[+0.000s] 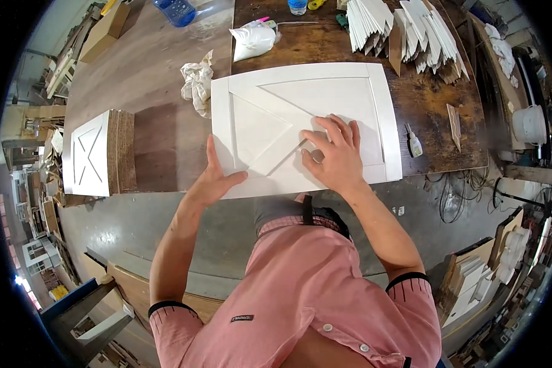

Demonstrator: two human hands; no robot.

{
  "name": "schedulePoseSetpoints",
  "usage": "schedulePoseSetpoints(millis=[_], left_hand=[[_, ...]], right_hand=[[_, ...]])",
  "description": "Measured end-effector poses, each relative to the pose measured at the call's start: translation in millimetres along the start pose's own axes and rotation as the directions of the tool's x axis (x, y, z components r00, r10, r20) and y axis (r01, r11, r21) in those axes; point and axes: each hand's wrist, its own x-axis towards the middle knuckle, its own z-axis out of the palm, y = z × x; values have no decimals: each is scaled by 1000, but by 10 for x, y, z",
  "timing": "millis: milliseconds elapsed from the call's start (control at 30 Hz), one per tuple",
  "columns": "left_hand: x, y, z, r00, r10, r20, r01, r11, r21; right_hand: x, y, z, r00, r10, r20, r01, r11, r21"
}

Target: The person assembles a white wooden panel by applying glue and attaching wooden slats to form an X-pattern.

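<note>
A white cabinet door panel [343,95] lies flat in front of me, its near edge at the table's front edge. Raised border strips frame it, and diagonal strips cross its face. My left hand [208,181] holds the near left corner, thumb on the face and index finger along the left edge; its other fingers are hidden. Spread over the middle, my right hand [334,153] touches the diagonal strips with its fingertips and covers part of where they meet.
Left on the table [159,144] stands a stack of boards [122,150] topped by a white panel. Crumpled paper [197,84] and a white bag [253,42] lie beyond the door panel. White strips [369,26] pile up at the far right; a small glue bottle [414,144] lies right.
</note>
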Motion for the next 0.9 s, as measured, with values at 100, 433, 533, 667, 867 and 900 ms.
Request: schedulePoseSetpoints(millis=[100, 433, 533, 667, 867, 900], left_hand=[[-29, -47, -15, 998, 55, -4, -55, 998, -32], [-56, 35, -10, 996, 87, 3, -86, 996, -14], [-79, 99, -25, 999, 30, 19, -28, 994, -103], [-84, 127, -13, 1000, -8, 11, 9, 996, -90], [-69, 93, 39, 998, -4, -58, 5, 1000, 15], [-61, 60, 59, 996, 21, -86, -25, 999, -47]], right_hand=[[-14, 14, 55, 997, -32, -73, 34, 999, 30], [-24, 14, 105, 991, -33, -127, 32, 999, -7], [-16, 1, 74, 995, -25, -94, 23, 1000, -13], [-5, -42, 39, 997, -2, -78, 3, 1000, 14], [-8, 34, 61, 995, -8, -104, 12, 999, 40], [-14, 54, 64, 993, -2, -122, 10, 998, 60]])
